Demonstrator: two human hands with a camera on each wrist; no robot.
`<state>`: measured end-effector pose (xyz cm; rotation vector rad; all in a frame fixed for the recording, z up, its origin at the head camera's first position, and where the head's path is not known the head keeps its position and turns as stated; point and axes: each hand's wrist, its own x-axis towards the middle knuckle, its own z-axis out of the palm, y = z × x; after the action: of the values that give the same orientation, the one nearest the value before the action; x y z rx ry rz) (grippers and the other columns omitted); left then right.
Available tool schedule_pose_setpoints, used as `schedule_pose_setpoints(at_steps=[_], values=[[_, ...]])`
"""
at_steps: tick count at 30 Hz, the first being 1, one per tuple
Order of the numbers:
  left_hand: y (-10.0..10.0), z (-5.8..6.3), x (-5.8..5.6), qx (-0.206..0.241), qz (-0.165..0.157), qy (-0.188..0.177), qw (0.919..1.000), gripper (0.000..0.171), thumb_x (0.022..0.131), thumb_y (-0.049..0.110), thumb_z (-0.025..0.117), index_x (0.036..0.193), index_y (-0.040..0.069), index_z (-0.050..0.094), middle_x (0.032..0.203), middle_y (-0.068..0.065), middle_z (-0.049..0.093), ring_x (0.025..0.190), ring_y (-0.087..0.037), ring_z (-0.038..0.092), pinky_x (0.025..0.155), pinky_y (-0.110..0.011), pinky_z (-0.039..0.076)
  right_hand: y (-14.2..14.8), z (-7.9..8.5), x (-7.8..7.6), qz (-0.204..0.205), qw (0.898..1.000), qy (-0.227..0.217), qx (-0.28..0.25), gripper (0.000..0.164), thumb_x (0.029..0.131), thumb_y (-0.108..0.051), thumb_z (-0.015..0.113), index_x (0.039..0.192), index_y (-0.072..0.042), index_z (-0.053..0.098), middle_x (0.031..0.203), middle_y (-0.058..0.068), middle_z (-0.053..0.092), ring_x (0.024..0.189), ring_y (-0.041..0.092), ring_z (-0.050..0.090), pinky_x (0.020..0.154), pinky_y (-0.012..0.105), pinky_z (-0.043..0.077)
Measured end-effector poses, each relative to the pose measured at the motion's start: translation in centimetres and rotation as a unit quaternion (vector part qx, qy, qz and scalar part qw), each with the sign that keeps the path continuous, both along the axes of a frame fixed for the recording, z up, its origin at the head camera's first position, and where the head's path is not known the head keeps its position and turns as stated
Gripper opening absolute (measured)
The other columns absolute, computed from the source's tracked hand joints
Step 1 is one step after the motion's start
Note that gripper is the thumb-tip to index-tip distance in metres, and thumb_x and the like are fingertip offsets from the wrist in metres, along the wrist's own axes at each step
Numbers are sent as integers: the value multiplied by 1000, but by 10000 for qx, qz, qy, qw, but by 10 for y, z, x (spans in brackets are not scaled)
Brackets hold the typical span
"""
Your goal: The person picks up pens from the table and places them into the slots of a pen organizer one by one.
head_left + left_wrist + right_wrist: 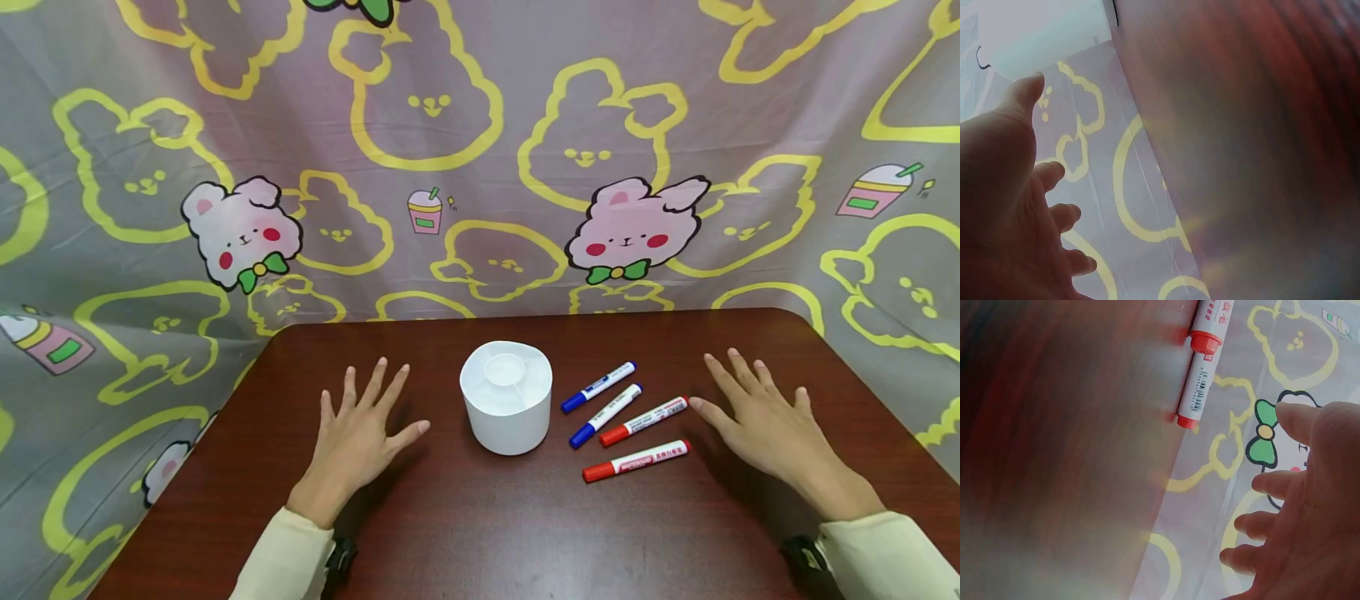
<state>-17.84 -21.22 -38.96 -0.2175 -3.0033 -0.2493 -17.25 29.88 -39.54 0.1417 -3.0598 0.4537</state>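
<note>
Both hands are spread with fingers straight and hold nothing. My left hand (358,437) is at the left of a white round pen holder (510,429) with a divided top, its thumb pointing toward it. In the left wrist view, part of the white holder (1047,31) shows beyond the thumb. My right hand (772,429) is to the right of the markers, thumb close to the red ends. Two blue-capped whiteboard markers (600,387) (606,416) lie slanted beside the holder. Two red-capped markers (643,421) (637,461) lie nearer the right hand.
A dark reddish-brown table (525,533) with rounded far corners carries everything. Behind it and along both sides hangs a grey curtain (510,192) with yellow bear outlines and pink cartoon heads. Pale sleeves (288,554) and dark wrist bands sit at both wrists.
</note>
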Motion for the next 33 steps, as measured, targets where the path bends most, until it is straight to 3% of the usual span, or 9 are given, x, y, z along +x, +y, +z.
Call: schedule_pose_setpoints(at_steps=[8, 12, 20, 24, 28, 31, 33], values=[[7, 2, -2, 718, -144, -330, 9968, 103, 91, 67, 69, 170, 31, 13, 177, -9, 13, 160, -51, 5, 120, -80, 5, -1, 3, -4, 226, 9992, -89, -312, 87, 105, -58, 51, 165, -2, 23, 167, 37, 18, 147, 65, 24, 103, 86, 28], [14, 4, -4, 1265, -283, -463, 9905, 110, 88, 62, 77, 170, 30, 12, 177, -9, 14, 161, -49, 8, 120, -79, 8, 0, 3, -6, 340, 9977, 2, -582, 86, 103, -54, 61, 162, 1, 30, 163, 39, 28, 143, 64, 33, 102, 83, 32], [34, 1, -12, 1921, -623, -658, 9772, 119, 82, 58, 85, 170, 30, 10, 177, -2, 12, 163, -42, 9, 124, -74, 11, -3, 0, -10, 485, 9898, 287, -1310, 71, 97, -38, 75, 149, 2, 50, 148, 34, 53, 136, 57, 48, 103, 73, 40], [42, 0, -14, 2538, -795, -873, 9600, 122, 80, 53, 88, 169, 32, 8, 177, 1, 12, 163, -39, 6, 125, -71, 14, -5, 1, -13, 554, 9839, 10, -1700, 67, 96, -37, 77, 147, -1, 54, 147, 30, 56, 136, 52, 49, 102, 72, 41], [49, -3, -16, 3304, -1005, -1086, 9322, 124, 79, 45, 92, 169, 35, 7, 177, -1, 12, 164, -35, 8, 127, -65, 18, -5, 1, -15, 683, 9748, -439, -2079, 66, 97, -36, 75, 149, -2, 53, 145, 26, 60, 134, 48, 55, 103, 69, 45], [55, -4, -18, 3680, -1209, -1125, 9150, 125, 79, 36, 93, 169, 32, 7, 176, -2, 14, 163, -29, 14, 129, -60, 17, -4, -2, -18, 783, 9683, -618, -2289, 63, 98, -34, 75, 149, -2, 53, 143, 24, 63, 130, 45, 60, 100, 57, 53], [59, -6, -20, 3802, -1298, -1146, 9086, 126, 78, 33, 94, 169, 30, 7, 176, -1, 15, 162, -26, 16, 130, -58, 17, -2, -4, -20, 832, 9647, -691, -2403, 61, 98, -31, 74, 148, -3, 55, 142, 22, 64, 130, 43, 60, 96, 48, 55]])
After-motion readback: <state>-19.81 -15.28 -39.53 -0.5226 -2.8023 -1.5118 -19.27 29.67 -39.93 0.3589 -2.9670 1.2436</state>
